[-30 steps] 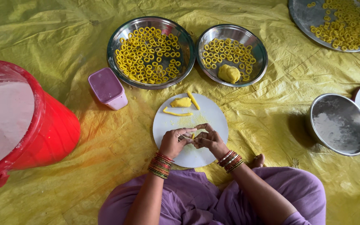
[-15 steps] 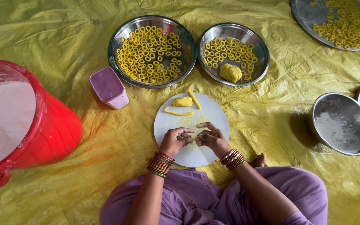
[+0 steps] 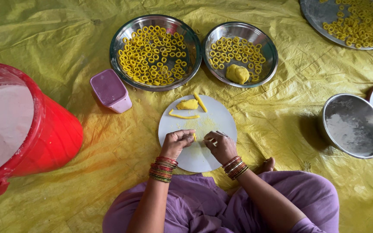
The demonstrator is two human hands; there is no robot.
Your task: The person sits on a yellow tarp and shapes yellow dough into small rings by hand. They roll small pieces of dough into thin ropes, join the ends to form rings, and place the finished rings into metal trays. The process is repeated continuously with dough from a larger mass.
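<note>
My left hand [image 3: 177, 143] and my right hand [image 3: 220, 146] rest close together on a round white board [image 3: 214, 118], fingers curled around a small piece of yellow dough [image 3: 194, 136] between them. At the board's far edge lie a dough lump [image 3: 188, 104] and two thin dough strips [image 3: 183, 116]. Beyond the board stand two steel bowls: the left one [image 3: 126, 36] is full of yellow dough rings, the right one [image 3: 267, 47] holds rings and a dough ball [image 3: 237, 73].
A red bucket [image 3: 52, 133] of white flour stands at the left. A small purple box [image 3: 110, 91] sits by the left bowl. A steel tray [image 3: 320, 17] of rings lies top right, a floured steel bowl [image 3: 352, 125] at right. Yellow sheet [image 3: 65, 47] covers the floor.
My hands have stayed on the board, working the small dough piece; the fingers have shifted slightly closer together. Nothing else has moved.
</note>
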